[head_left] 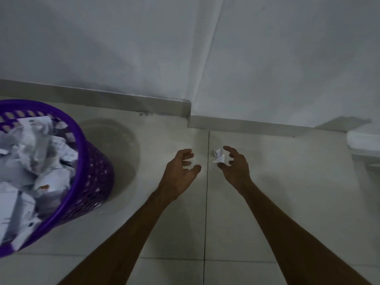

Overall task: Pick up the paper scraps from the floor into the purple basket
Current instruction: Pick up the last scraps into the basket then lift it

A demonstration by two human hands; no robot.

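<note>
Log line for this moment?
right hand open at crumpled white paper scrap | left hand open, empty | purple plastic basket holds paper

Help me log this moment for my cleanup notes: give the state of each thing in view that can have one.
purple basket: upright on the floor, nearly full of crumpled paper.
paper scrap: crumpled, on the floor, not yet gripped.
right hand: open, fingers curled around the scrap.
left hand: open, empty, beside the scrap.

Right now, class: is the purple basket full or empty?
Nearly full. The purple basket holds crumpled white paper heaped close to its rim. One paper scrap lies on the floor by the right hand.
</note>
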